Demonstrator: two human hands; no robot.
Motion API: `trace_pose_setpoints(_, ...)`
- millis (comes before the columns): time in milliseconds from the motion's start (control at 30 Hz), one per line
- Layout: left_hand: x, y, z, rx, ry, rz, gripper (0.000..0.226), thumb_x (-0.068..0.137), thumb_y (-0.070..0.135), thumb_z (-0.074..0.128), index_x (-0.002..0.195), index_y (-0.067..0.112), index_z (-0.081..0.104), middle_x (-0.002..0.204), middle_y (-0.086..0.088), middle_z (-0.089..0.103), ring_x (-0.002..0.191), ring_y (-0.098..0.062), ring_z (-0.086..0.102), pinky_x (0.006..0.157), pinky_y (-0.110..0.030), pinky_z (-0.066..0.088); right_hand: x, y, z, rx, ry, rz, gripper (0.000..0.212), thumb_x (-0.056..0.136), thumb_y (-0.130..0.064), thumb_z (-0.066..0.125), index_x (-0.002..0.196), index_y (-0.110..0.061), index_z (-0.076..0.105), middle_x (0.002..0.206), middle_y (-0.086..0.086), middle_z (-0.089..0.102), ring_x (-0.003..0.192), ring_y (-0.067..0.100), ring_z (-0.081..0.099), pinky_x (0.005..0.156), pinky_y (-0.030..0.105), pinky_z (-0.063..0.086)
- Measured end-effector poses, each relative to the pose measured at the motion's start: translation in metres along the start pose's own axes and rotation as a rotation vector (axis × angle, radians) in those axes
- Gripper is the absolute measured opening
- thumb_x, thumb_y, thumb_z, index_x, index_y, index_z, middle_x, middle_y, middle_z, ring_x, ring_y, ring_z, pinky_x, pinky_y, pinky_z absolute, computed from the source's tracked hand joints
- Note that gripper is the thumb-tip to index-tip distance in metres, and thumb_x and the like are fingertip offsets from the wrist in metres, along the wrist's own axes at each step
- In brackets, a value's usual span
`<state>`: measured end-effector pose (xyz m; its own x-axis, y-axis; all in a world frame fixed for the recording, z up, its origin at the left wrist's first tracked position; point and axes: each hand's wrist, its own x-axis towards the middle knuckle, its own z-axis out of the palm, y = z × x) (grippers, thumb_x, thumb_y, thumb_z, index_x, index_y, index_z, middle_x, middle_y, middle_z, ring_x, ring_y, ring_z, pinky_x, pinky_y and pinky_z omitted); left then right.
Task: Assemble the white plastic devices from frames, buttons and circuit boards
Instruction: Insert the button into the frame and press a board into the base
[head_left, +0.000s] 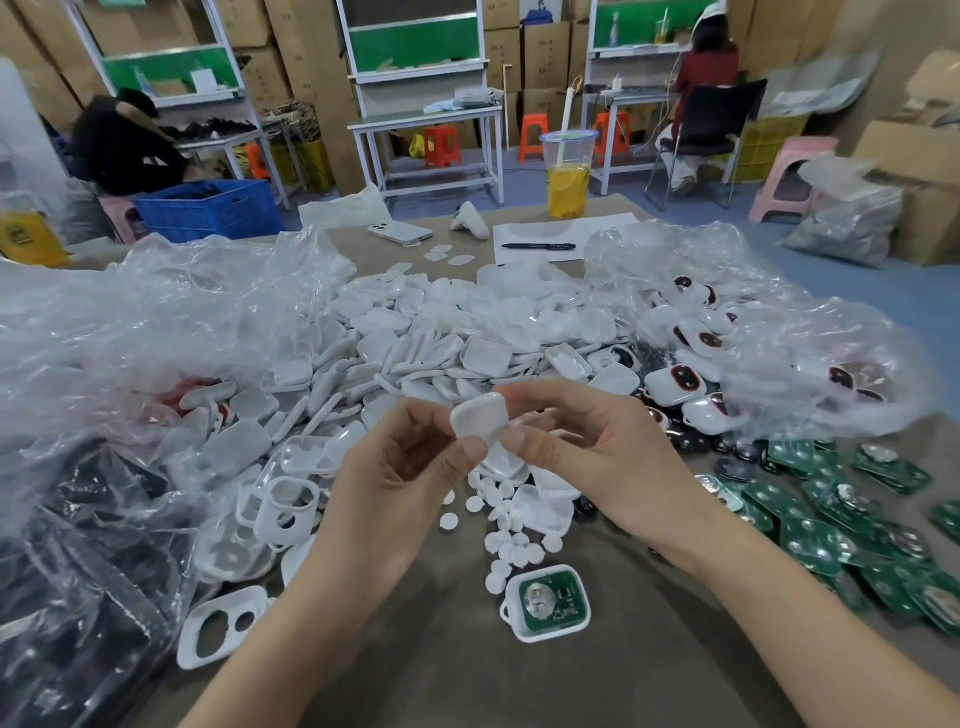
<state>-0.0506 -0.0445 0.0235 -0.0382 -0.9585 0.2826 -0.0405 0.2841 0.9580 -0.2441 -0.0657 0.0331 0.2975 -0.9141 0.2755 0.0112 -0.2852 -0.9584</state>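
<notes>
Brown cloth covers the table (467, 680), which stands in a workroom with cardboard boxes (545, 57) stacked along the back wall and white-framed benches (426, 119) before them.

Over the middle of the table both hands meet on one white shell (478, 418), held clear of the cloth. The left hand (400, 467) pinches its lower left edge between thumb and curled forefinger. The right hand (587, 452) grips its right side, thumb in front and fingers curled behind.

Just below the hands lie loose round buttons (511, 540). Nearer the person a fitted frame (548, 603) lies flat with a green board seated in it. An empty frame (218, 631) with two openings rests at the lower left.

Behind the hands spreads a broad heap of shells (415, 332), flanked by crumpled clear bags (130, 322). The right-hand bag partly veils finished devices (675, 382) with dark, red-rimmed windows. Green circuit boards (810, 525) overlap along the right edge, and a dark bag (78, 545) fills the lower left corner.

At the far end stand a drink cup (569, 176) with a straw, a pen (537, 246) on a paper sheet (597, 228), and a phone (400, 233).

Beyond are a blue crate (208, 208) and orange stools (441, 145). A person in black (124, 140) sits at the left, and a person in red (706, 67) sits at a bench on the right.
</notes>
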Motion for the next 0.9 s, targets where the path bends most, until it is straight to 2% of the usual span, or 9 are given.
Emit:
trace_pose_setpoints(67,-0.001,0.002,0.000,-0.063,-0.027,-0.008,0.016,0.080,0.020,0.076,0.089,0.011,0.067,0.090,-0.004,0.075,0.083,-0.011,0.069,0.074,-0.017,0.053,0.000,0.001,0.001,-0.016,-0.014,0.034,0.025,0.080,-0.040,0.080,0.103,-0.033,0.076,0.087,-0.009,0.075,0.081,0.008,0.068,0.081,0.026,0.057)
trace_pose_setpoints(200,-0.002,0.005,0.002,-0.051,-0.077,-0.026,0.011,0.078,0.026,0.076,0.083,0.021,0.068,0.093,-0.010,0.074,0.087,-0.013,0.069,0.078,-0.022,0.054,0.001,0.000,-0.001,0.014,-0.028,0.066,0.019,0.076,-0.039,0.079,0.094,-0.032,0.078,0.079,-0.001,0.074,0.069,0.010,0.064,0.070,0.019,0.052)
trace_pose_setpoints(300,-0.001,0.003,-0.002,-0.077,-0.104,-0.045,0.019,0.081,0.023,0.074,0.091,0.009,0.065,0.093,-0.011,0.074,0.087,-0.016,0.068,0.078,-0.022,0.054,0.001,-0.001,-0.004,0.003,-0.076,0.078,0.013,0.080,-0.034,0.080,0.092,-0.032,0.077,0.077,-0.007,0.072,0.063,0.010,0.061,0.066,0.017,0.050)
trace_pose_setpoints(433,-0.002,0.003,-0.003,-0.059,-0.171,-0.038,0.035,0.084,0.025,0.070,0.099,-0.004,0.059,0.080,0.002,0.069,0.079,-0.012,0.063,0.072,-0.018,0.050,0.001,-0.002,-0.008,-0.034,-0.125,0.120,0.021,0.077,-0.039,0.077,0.096,-0.032,0.076,0.083,-0.010,0.071,0.062,0.011,0.059,0.066,0.017,0.049)
trace_pose_setpoints(567,-0.001,0.006,-0.004,-0.011,-0.207,-0.042,0.034,0.087,0.027,0.074,0.103,0.000,0.060,0.076,0.003,0.068,0.074,-0.009,0.062,0.068,-0.016,0.049,0.000,-0.001,-0.010,0.015,-0.194,0.156,0.018,0.082,-0.035,0.075,0.100,-0.031,0.075,0.089,-0.006,0.073,0.062,0.013,0.060,0.068,0.020,0.052)
trace_pose_setpoints(633,-0.001,0.006,-0.005,0.003,-0.191,-0.053,0.036,0.082,0.036,0.081,0.110,0.019,0.063,0.091,0.000,0.072,0.081,-0.013,0.066,0.073,-0.025,0.053,0.000,-0.001,-0.011,0.021,-0.217,0.175,0.020,0.086,-0.034,0.074,0.105,-0.030,0.074,0.090,-0.006,0.073,0.063,0.015,0.059,0.070,0.021,0.052)
trace_pose_setpoints(700,-0.003,0.004,-0.003,0.118,-0.130,0.012,0.049,0.076,0.042,0.080,0.120,0.039,0.060,0.116,0.004,0.069,0.099,-0.014,0.068,0.085,-0.033,0.055,0.001,-0.001,-0.013,0.030,-0.238,0.202,0.025,0.086,-0.033,0.072,0.110,-0.028,0.075,0.083,-0.008,0.072,0.063,0.016,0.057,0.071,0.020,0.051)
trace_pose_setpoints(800,-0.006,0.004,-0.004,0.347,-0.124,0.226,0.044,0.082,0.043,0.074,0.123,0.039,0.059,0.134,0.015,0.060,0.122,-0.014,0.060,0.093,-0.025,0.049,0.001,0.000,-0.016,0.061,-0.281,0.273,0.031,0.088,-0.032,0.070,0.116,-0.018,0.073,0.065,-0.004,0.057,0.061,0.014,0.053,0.070,0.023,0.051)
trace_pose_setpoints(900,-0.010,0.004,-0.006,0.567,-0.199,0.397,0.022,0.089,0.042,0.069,0.110,0.039,0.064,0.134,0.021,0.060,0.126,-0.006,0.057,0.099,-0.016,0.041,0.000,0.000,-0.020,0.143,-0.373,0.312,0.030,0.095,-0.026,0.065,0.119,-0.010,0.072,0.070,-0.001,0.045,0.062,0.014,0.040,0.070,0.025,0.051)
